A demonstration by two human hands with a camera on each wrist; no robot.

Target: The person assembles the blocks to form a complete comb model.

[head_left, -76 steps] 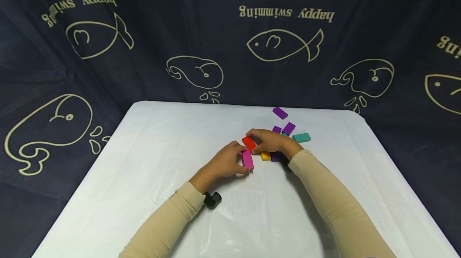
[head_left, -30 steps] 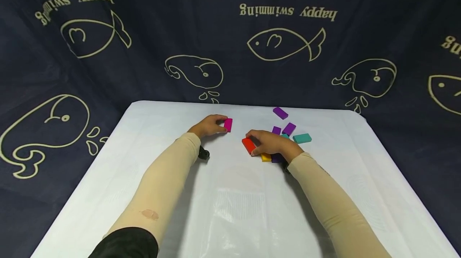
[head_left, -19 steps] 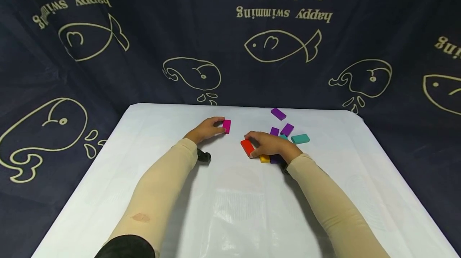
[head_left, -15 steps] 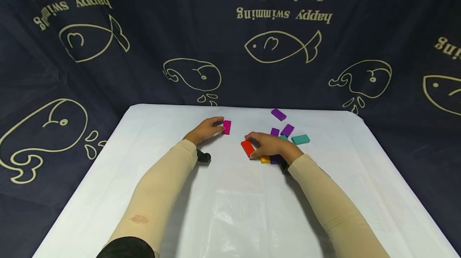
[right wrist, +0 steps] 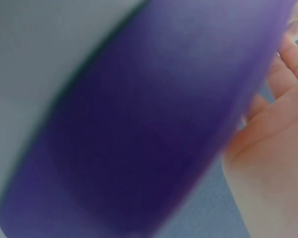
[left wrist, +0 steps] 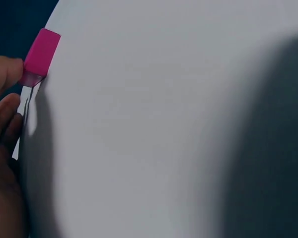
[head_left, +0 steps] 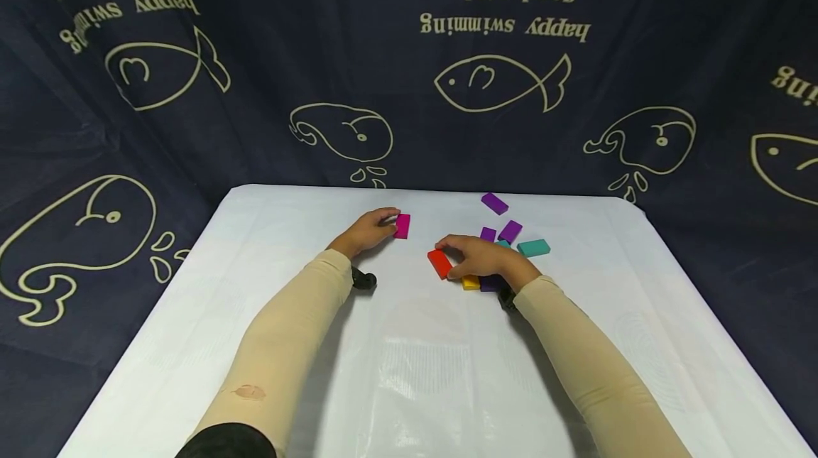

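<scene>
Near the far side of the table, my left hand [head_left: 369, 231] pinches a pink block [head_left: 402, 226] between thumb and fingers. In the left wrist view a fingertip presses against the lower end of the pink block [left wrist: 41, 53]. My right hand [head_left: 476, 257] is curled over a red block [head_left: 439, 263], with its index finger at the far end and its thumb along the near right side. Beneath and beside that palm lie a yellow block [head_left: 471, 282] and a dark purple block [head_left: 489, 283], both partly hidden. A blurred purple block [right wrist: 139, 119] fills much of the right wrist view.
Behind the right hand are several loose blocks: a purple one [head_left: 495, 203] farthest back, two more purple ones closer in, and a teal block [head_left: 533, 248] to the right. Another teal piece is mostly covered. A dark printed cloth [head_left: 409, 145] hangs behind the white table [head_left: 409, 387].
My left hand has carried the pink block from beside the red block to the far left, then stayed there. The right hand kept its place; its thumb shifted slightly right along the red block.
</scene>
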